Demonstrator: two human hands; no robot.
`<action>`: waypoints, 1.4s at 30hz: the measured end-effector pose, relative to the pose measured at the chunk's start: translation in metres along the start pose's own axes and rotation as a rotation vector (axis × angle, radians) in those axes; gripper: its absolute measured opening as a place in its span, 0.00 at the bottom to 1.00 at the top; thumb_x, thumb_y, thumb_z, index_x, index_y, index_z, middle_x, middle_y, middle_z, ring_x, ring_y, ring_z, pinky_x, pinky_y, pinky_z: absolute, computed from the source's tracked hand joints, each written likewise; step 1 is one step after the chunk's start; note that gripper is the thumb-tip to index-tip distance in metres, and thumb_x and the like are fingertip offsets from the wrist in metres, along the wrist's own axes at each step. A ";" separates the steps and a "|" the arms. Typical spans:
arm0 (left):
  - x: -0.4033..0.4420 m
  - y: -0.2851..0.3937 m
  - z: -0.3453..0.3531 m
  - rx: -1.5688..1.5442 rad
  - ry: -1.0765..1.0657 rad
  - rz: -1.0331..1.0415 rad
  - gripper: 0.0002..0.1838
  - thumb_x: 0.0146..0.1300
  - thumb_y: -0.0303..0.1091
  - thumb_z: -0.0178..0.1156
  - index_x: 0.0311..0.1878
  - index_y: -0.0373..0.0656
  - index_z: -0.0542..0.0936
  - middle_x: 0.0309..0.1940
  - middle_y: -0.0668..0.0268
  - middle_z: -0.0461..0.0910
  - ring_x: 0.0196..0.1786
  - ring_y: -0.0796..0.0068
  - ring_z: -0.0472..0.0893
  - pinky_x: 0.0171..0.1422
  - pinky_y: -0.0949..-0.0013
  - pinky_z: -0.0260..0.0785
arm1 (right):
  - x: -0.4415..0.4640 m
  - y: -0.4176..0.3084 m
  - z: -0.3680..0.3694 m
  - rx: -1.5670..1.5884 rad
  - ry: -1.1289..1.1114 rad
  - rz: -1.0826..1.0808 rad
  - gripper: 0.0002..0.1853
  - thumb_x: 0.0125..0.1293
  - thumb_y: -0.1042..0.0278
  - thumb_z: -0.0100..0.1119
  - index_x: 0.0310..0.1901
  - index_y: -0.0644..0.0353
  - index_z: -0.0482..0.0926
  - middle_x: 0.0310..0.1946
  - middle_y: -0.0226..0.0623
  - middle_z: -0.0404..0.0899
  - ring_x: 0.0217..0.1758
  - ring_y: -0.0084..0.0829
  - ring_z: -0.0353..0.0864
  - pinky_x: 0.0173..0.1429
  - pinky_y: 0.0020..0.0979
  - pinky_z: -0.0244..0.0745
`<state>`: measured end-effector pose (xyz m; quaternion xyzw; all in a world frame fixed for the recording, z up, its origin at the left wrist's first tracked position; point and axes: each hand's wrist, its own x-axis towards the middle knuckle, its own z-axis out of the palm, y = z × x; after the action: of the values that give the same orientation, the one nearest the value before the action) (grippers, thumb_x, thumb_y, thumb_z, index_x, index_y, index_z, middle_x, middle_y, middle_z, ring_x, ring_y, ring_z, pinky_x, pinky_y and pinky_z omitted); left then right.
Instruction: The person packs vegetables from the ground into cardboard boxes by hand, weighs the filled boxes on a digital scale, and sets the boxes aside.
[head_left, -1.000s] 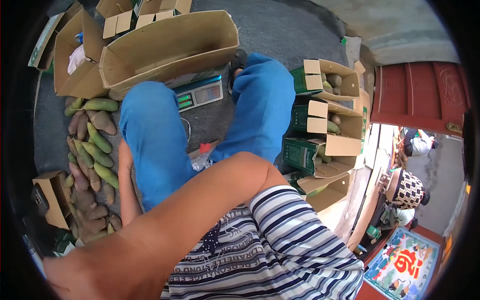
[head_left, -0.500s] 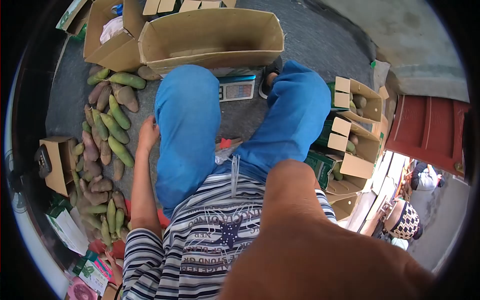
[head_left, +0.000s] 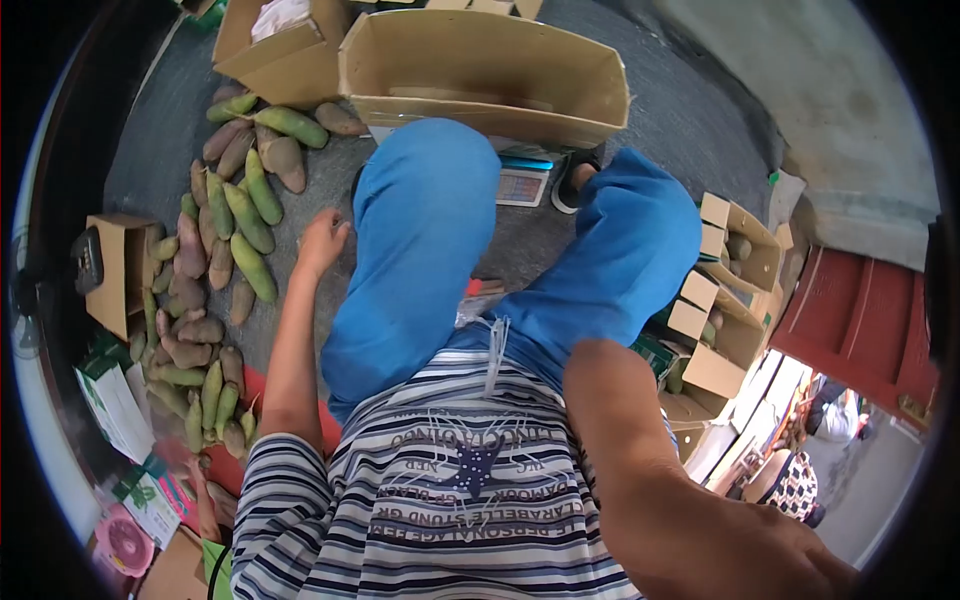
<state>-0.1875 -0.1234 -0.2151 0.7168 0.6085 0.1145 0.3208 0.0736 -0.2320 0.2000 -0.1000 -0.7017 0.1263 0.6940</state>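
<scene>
My left hand [head_left: 325, 240] hangs beside my left knee in blue trousers [head_left: 425, 220], fingers loosely bent and somewhat apart, nothing visible in it. Nearest to it, on its left, lie long green radishes [head_left: 252, 267] among purplish-brown tubers [head_left: 222, 262] on the dark floor. My right forearm [head_left: 640, 440] rises close to the camera. Of my right hand [head_left: 770, 550], at the lower right, the fingers are out of the picture. Beyond my knees stands a large open cardboard box [head_left: 485, 60]. A flat scale with a keypad [head_left: 522, 185] shows below it.
Another open box [head_left: 290, 60] holds something white at the back left. Opened produce cartons [head_left: 735, 335] line the right. A small cardboard box [head_left: 118, 270] stands at the left, a pink fan [head_left: 125, 545] at the lower left. A person in a patterned hat [head_left: 795, 490] is beyond the red door [head_left: 850, 320].
The view has shifted, so boxes and produce appear farther right or lower. My right arm has moved toward the lower right, uncovering more of my striped shirt. My left hand stays by my knee.
</scene>
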 end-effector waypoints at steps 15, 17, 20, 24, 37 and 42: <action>-0.050 -0.140 -0.012 0.098 0.535 -0.776 0.24 0.52 0.40 0.63 0.50 0.36 0.74 0.46 0.47 0.76 0.52 0.49 0.75 0.57 0.55 0.67 | -0.102 0.131 -0.088 -0.832 -0.510 0.788 0.21 0.66 0.66 0.51 0.59 0.64 0.70 0.59 0.47 0.71 0.65 0.42 0.68 0.67 0.39 0.60; -0.066 -0.169 -0.007 0.129 0.584 -0.852 0.25 0.52 0.39 0.62 0.52 0.36 0.73 0.48 0.46 0.76 0.52 0.49 0.75 0.58 0.56 0.67 | -0.108 0.147 -0.105 -0.930 -0.771 0.941 0.24 0.65 0.62 0.55 0.61 0.61 0.68 0.60 0.48 0.69 0.65 0.44 0.66 0.67 0.39 0.60; -0.082 -0.213 0.002 0.012 0.538 -0.943 0.30 0.50 0.41 0.63 0.55 0.37 0.70 0.51 0.47 0.74 0.54 0.49 0.75 0.60 0.58 0.66 | -0.120 0.168 -0.122 -0.977 -1.073 1.009 0.28 0.60 0.64 0.60 0.62 0.61 0.66 0.58 0.48 0.71 0.63 0.47 0.68 0.65 0.40 0.63; -0.092 -0.231 0.009 -0.191 0.433 -1.009 0.34 0.48 0.44 0.66 0.57 0.37 0.70 0.54 0.48 0.72 0.57 0.49 0.73 0.61 0.60 0.66 | -0.136 0.196 -0.133 -0.996 -1.264 0.991 0.25 0.57 0.69 0.60 0.57 0.59 0.69 0.50 0.46 0.75 0.55 0.48 0.73 0.57 0.42 0.69; -0.066 -0.276 0.023 -0.085 0.400 -1.060 0.52 0.40 0.60 0.72 0.58 0.25 0.65 0.54 0.38 0.71 0.57 0.48 0.74 0.62 0.59 0.66 | -0.163 0.241 -0.149 -0.663 -1.173 1.221 0.08 0.63 0.74 0.57 0.43 0.62 0.74 0.34 0.45 0.76 0.38 0.42 0.76 0.44 0.33 0.71; -0.058 -0.292 0.052 -0.417 0.350 -1.021 0.49 0.40 0.57 0.73 0.57 0.28 0.69 0.53 0.48 0.75 0.55 0.54 0.77 0.57 0.61 0.70 | -0.159 0.240 -0.143 -0.710 -1.185 1.207 0.08 0.62 0.71 0.56 0.43 0.59 0.75 0.37 0.46 0.77 0.43 0.49 0.76 0.46 0.40 0.71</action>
<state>-0.4052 -0.1793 -0.4170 0.2241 0.8859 0.1796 0.3644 0.2112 -0.0489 -0.0260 -0.5759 -0.7690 0.2751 -0.0346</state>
